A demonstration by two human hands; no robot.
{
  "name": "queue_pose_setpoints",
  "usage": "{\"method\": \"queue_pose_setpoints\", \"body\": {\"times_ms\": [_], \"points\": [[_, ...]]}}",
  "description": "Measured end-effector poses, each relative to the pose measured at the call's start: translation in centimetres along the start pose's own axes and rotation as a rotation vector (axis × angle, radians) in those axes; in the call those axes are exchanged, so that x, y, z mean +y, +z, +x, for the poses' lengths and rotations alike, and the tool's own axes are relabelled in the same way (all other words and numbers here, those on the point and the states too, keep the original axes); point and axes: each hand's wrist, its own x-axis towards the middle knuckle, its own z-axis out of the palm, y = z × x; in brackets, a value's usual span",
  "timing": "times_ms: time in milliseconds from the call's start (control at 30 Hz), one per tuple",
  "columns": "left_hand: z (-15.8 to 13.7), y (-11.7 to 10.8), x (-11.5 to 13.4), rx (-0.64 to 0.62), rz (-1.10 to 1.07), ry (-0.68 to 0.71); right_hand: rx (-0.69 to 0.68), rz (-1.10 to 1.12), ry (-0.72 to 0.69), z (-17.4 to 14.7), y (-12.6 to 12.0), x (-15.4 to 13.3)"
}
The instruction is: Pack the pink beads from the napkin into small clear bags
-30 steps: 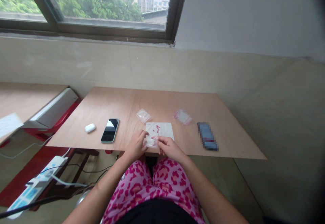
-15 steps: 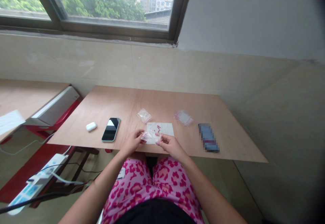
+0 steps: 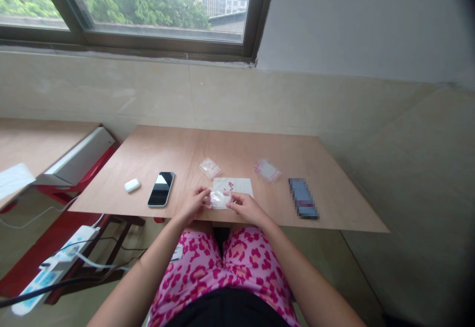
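Left hand and right hand pinch opposite edges of small clear plastic bag; best held taut, clear of red pieces on white sheet.

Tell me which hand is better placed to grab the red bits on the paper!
Probably the right hand: it sits closer to the red bits; the left hand is by the left edge of the paper.

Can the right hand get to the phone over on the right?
Likely yes: I see nothing standing between the right hand and the phone, but it seems to hold the clear bag and might need to let go first.
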Motion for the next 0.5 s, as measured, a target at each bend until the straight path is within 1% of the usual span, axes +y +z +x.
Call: {"method": "queue_pose_setpoints", "body": {"times_ms": [233, 400, 500], "points": [[1.3, -1.3, 1.3, 0.105, 0.110, 0.069, 0.085, -0.034, -0.025, 2.4, -0.9, 1.9], [2.9, -1.9, 2.3, 0.142, 0.172, 0.101, 0.260, -0.181, 0.004, 3.1, -1.9, 3.9], [3.6, -1.7, 3.1, 0.136, 0.208, 0.118, 0.298, -0.209, 0.007, 3.1, -2.2, 4.6]]}}
